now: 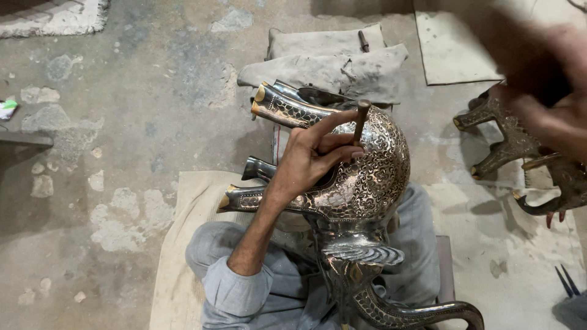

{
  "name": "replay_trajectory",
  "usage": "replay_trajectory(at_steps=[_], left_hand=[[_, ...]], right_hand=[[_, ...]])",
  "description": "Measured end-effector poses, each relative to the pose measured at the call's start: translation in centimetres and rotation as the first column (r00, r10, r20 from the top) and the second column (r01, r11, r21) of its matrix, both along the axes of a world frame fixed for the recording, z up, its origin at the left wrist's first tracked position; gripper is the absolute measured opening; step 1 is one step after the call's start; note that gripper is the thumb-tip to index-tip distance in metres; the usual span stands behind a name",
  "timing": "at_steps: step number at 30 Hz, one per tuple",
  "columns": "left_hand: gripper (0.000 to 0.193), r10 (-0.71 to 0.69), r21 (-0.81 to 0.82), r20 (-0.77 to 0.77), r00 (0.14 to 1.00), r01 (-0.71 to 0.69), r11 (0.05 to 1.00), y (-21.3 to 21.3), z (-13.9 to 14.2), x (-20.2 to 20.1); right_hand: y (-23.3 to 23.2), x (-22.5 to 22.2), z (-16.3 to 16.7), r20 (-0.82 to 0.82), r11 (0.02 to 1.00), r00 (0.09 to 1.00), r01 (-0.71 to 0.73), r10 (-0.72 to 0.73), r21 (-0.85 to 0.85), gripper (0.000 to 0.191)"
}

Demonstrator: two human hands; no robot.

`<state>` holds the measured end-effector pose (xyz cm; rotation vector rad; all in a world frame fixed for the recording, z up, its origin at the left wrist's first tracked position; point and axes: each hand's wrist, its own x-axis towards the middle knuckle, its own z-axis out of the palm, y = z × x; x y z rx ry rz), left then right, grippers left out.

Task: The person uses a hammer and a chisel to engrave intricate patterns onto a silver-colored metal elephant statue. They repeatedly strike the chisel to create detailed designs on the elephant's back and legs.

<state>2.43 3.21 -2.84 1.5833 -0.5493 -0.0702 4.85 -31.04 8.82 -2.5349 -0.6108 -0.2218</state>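
1. Left hand (312, 156) has its fingers (333, 143) curled snug around a thin punch tool (361, 121), thumb and fingertips pinching the shaft, index finger stretched out up toward the top end. The tool stands almost upright, tip down between the fingertips.
2. Right under those fingers the tool tip sits on the rounded body of a big engraved metal animal figure (379, 165), all swirly pattern, silver and dark. The palm and wrist rest on its side.
3. Just left of the fingers, the figure's legs (281, 110) stick out sideways with brass-coloured hooves; it's lying on its side across the person's lap, neck curving down toward the bottom edge.
4. Right hand (544, 91) is way off to the upper right of the fingers, raised and heavily blurred, so I honestly can't tell whether it's open, closed or holding something.
5. Below that blur, well to the right, another metal figure (513, 143) lies on the floor.
6. Above the fingers, folded grey cloths (330, 61) sit on the concrete floor (153, 91); a beige mat (183, 244) is under the person.
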Motion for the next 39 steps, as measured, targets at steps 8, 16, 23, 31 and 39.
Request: replay_trajectory(at_steps=[8,16,23,31,39], left_hand=[[0.056,0.034,0.038,-0.065,0.997,-0.031,0.999,-0.1,0.4,-0.2],[0.056,0.002,0.004,-0.1,0.995,-0.002,1.0,-0.1,1.2,-0.1],[0.055,0.006,-0.06,-0.065,0.998,-0.01,0.998,-0.2,0.3,0.3],[0.057,-0.006,-0.077,-0.02,1.0,0.005,0.997,-0.1,-1.1,0.4],[0.058,0.021,0.024,0.047,0.999,-0.022,0.999,0.5,-0.3,0.4]], right_hand=[[1.5,0.2,2.1,0.07,0.99,0.996,-0.053,0.063,-0.134,0.057],[2.1,-0.9,2.4,0.021,0.974,0.999,0.03,-0.026,-0.225,0.065],[0.6,-0.3,1.0,0.059,0.811,0.998,0.009,0.031,-0.585,0.067],[-0.2,0.7,-1.1,0.098,0.624,0.984,-0.014,0.145,-0.781,0.068],[0.9,0.6,2.2,0.045,0.98,0.999,-0.009,0.019,-0.2,0.056]])
